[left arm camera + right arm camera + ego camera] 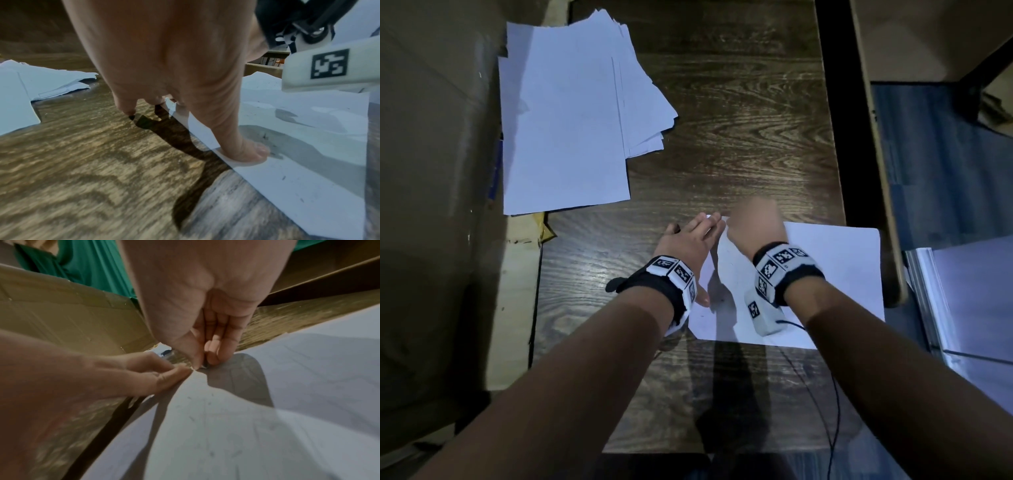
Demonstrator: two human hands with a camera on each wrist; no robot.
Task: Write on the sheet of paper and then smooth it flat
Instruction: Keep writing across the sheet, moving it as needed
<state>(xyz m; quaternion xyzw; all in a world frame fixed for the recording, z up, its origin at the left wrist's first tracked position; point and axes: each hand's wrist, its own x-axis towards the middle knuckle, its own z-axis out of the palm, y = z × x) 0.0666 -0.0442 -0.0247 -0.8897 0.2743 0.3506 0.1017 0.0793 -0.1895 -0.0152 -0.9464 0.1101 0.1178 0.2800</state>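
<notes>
The white sheet of paper (pixel 835 274) lies on the dark wooden table (pixel 739 137), with faint pen marks on it (pixel 298 162). My left hand (pixel 688 246) lies along its left edge with fingers straight; its thumb (pixel 246 154) presses the sheet down. My right hand (pixel 755 222), blurred in the head view, hovers over the sheet's far left corner. In the right wrist view the right hand (pixel 203 365) brings thumb and fingers together in a pinch on that corner of the sheet (pixel 267 418). The left hand's fingertips (pixel 180 371) touch the same spot. No pen is visible.
A loose stack of white sheets (pixel 565 120) covers the table's far left. Cardboard (pixel 431 171) stands along the left side, and another box (pixel 928 34) sits at the back right. More white sheets (pixel 969 308) lie off the table's right. A black cable (pixel 832 394) crosses the near edge.
</notes>
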